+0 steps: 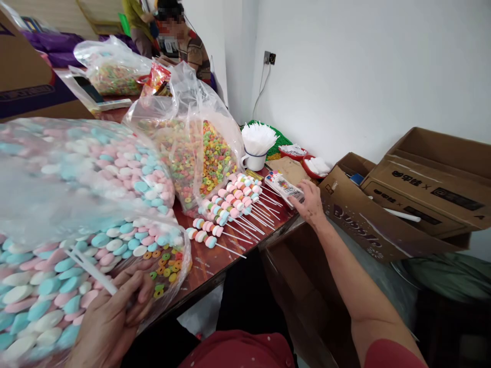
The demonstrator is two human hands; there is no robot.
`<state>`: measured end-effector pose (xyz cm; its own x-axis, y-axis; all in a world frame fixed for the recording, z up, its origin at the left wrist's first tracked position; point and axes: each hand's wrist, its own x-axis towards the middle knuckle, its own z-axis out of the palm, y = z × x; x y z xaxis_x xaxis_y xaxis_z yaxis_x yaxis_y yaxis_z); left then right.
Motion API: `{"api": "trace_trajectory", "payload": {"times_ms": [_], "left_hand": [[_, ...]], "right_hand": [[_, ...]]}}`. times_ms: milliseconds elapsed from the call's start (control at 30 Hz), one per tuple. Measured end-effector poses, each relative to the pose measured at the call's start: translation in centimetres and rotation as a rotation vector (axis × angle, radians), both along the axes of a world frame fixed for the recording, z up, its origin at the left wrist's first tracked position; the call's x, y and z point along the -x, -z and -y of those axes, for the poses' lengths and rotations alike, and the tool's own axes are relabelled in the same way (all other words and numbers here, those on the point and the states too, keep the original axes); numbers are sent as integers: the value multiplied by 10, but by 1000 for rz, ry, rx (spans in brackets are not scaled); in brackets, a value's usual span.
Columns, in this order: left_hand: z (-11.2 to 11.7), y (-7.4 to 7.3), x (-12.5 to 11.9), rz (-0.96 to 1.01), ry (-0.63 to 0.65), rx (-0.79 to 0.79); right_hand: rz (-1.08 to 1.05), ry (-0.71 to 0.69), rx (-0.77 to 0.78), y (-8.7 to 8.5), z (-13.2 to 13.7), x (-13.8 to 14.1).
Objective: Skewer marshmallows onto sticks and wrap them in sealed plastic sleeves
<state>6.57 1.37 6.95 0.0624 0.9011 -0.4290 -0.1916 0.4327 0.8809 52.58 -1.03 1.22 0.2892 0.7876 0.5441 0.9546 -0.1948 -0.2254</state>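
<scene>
Left hand (pixel 109 319) pinches a stick (pixel 91 271); right hand (pixel 309 202), fingers curled, grips a packet (pixel 283 187) whose pull could scatter nearby skewers (pixel 230 209).

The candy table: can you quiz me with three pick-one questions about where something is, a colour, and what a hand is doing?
1. Where is the white mug of white plastic sticks?
A. by the wall at the table's far end
B. inside the cardboard box
C. on the floor

2. What colours are the round candies in the big clear bag?
A. black and gold
B. pink, blue and white
C. only red

3. What does the left hand hold?
A. a spoon
B. nothing
C. a thin white stick

Answers: 1 A, it stands near the white wall; 2 B, pastel discs fill the bag; 3 C, the fingers pinch the stick.
</scene>
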Motion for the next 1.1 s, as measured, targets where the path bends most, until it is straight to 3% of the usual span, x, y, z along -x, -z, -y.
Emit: {"api": "trace_trajectory", "payload": {"times_ms": [167,433,600,867,1100], "left_hand": [[1,1,3,-30,17,-28],[-2,6,18,-111,-2,13],[-5,4,20,-182,-74,59],[1,6,20,-127,-31,20],[-2,5,19,-136,-52,19]], "right_hand": [[221,4,185,-18,-12,11],[283,-1,257,-12,-14,26],[281,-32,240,-15,-14,20],[226,-70,255,-11,-6,22],[118,-88,338,-23,-8,9]]}}
